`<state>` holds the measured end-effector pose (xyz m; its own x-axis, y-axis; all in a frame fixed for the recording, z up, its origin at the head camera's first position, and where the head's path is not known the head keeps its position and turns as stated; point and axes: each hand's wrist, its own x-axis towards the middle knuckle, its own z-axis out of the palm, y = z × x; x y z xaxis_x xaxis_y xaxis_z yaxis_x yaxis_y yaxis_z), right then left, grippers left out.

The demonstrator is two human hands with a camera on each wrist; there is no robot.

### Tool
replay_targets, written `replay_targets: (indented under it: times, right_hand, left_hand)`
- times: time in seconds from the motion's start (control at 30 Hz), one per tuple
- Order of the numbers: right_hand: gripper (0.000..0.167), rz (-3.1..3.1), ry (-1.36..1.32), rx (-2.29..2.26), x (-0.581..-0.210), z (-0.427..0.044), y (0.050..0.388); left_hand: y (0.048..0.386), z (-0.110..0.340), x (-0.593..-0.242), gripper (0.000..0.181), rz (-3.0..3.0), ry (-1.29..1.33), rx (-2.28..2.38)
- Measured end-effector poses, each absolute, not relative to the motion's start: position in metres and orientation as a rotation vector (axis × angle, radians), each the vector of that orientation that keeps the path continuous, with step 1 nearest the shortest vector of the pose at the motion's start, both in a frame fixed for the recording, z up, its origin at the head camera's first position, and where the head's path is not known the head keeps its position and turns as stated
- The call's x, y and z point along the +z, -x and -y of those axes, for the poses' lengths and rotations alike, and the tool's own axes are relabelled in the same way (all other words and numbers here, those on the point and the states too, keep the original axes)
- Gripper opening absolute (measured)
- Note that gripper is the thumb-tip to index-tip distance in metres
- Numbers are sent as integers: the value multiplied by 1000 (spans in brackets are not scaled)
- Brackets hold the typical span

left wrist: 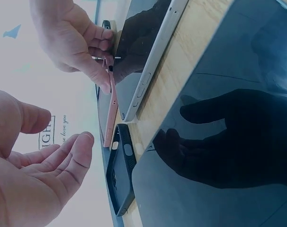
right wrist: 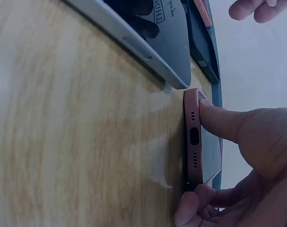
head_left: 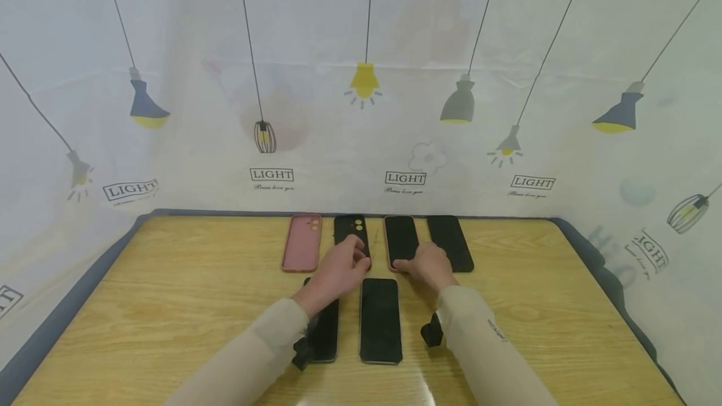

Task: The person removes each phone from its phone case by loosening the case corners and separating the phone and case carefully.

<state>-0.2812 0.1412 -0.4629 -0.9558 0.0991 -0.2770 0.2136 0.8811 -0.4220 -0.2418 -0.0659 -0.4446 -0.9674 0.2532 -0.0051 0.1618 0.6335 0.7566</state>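
A phone in a pink case (head_left: 402, 235) lies screen up near the back of the table. My right hand (head_left: 432, 266) grips its near end, thumb on one corner and fingers at the other, as the right wrist view shows. Left of it lies a black phone case (head_left: 343, 229), its camera cutout at the far end. My left hand (head_left: 341, 267) hovers over the near part of that case, fingers loosely bent and holding nothing; the left wrist view shows the hand apart from the black case (left wrist: 121, 172). An empty pink phone case (head_left: 301, 246) lies farther left.
Two bare phones lie screen up nearer me: one phone (head_left: 380, 321) in the middle, another phone (head_left: 325, 334) partly under my left forearm. A dark phone-shaped slab (head_left: 454, 246) lies right of my right hand. A printed curtain (head_left: 338, 161) hangs behind the wooden table (head_left: 169, 306).
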Motion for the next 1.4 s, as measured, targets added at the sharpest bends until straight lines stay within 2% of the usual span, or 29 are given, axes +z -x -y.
replay_targets:
  times: [0.3, 0.37, 0.57, 0.7, 0.8, 1.4]
  right_hand:
    - [63, -2783, -245, -653, -463, -143, 284]
    - [59, -2790, -258, -698, -461, -144, 283]
    - [31, -2785, -295, -908, -457, -149, 280]
    - [32, -2728, -279, -1064, -455, -153, 278]
    - [25, -2684, -280, -1161, -454, -154, 275]
    - [17, -2522, -207, -1617, -455, -163, 241]
  left_hand:
    - [244, 70, -446, 32, -2761, -321, 1259]
    - [244, 71, -446, 31, -2773, -324, 1257]
    - [243, 75, -442, 31, -2780, -322, 1259]
    - [245, 77, -441, 32, -2765, -315, 1260]
    - [245, 79, -441, 32, -2762, -317, 1256]
    - [248, 77, -444, 32, -2746, -305, 1289]
